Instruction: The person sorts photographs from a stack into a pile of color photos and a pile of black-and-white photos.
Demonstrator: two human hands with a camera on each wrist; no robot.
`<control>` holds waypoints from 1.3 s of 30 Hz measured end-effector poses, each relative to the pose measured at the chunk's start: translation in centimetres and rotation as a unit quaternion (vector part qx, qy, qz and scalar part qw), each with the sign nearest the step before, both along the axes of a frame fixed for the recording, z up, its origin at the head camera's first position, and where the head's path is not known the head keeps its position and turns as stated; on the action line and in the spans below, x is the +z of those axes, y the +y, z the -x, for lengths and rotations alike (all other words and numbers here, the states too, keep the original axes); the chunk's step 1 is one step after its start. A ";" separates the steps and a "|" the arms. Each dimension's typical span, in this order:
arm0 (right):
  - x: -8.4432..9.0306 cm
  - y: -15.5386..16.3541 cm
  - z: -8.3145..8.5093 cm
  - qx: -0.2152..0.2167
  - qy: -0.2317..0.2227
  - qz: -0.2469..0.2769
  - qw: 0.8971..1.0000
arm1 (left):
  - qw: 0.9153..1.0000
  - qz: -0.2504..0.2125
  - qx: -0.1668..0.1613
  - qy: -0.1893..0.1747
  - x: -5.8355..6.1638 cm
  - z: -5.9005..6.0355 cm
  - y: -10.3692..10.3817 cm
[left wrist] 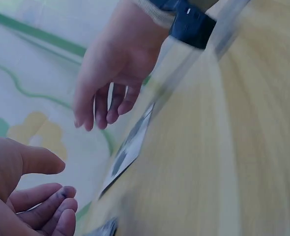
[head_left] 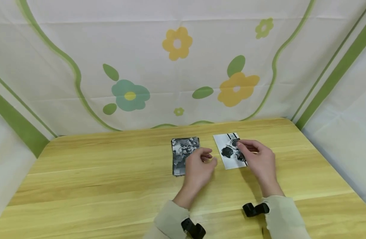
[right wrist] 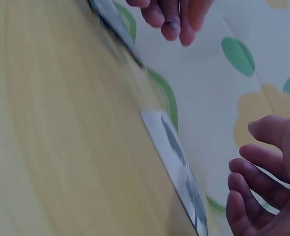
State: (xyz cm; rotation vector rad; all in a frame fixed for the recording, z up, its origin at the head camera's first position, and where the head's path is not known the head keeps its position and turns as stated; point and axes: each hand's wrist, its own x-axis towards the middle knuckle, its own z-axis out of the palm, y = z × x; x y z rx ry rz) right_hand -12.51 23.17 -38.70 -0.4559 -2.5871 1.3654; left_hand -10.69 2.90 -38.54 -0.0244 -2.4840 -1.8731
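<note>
A single black-and-white photo card [head_left: 228, 153] lies face up on the wooden table [head_left: 111, 172]. My right hand [head_left: 245, 146] hovers over its right side, fingers loosely curled and holding nothing. In the right wrist view the right hand [right wrist: 253, 182] hangs clear of the card [right wrist: 177, 167]. A dark stack of similar cards [head_left: 183, 154] lies to the left. My left hand [head_left: 209, 156] sits at the stack's right edge, relaxed and empty. The left wrist view shows the left hand [left wrist: 46, 196] low, the right hand [left wrist: 103, 110] above the card [left wrist: 128, 147].
A floral cloth backdrop [head_left: 177, 66] rises right behind the table's far edge, with white cloth walls on both sides. Black wrist-camera mounts [head_left: 255, 209] sit on my beige sleeves. Bare wood spreads to the left and toward the near edge.
</note>
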 end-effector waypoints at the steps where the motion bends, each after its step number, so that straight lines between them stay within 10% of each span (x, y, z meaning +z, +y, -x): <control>1: 0.2 -0.5 0.0 0.008 0.005 0.017 1.000 | 1.000 -0.003 0.005 -0.007 0.2 0.1 -0.7; 7: 0.3 -4.1 -0.3 0.065 -0.005 0.115 0.991 | 0.997 -0.051 0.040 -0.052 0.7 0.1 -5.2; 18: -0.3 -8.1 -1.0 0.123 -0.001 0.127 0.984 | 0.984 -0.046 0.153 -0.082 0.2 -2.5 -12.8; 31: -0.8 -9.0 -1.4 0.122 0.002 0.126 0.985 | 0.983 -0.037 0.156 -0.092 -0.4 -3.0 -13.7; 39: -1.7 -9.2 -1.2 0.143 -0.014 0.067 0.987 | 0.988 -0.018 0.151 -0.039 -2.1 -2.7 -12.2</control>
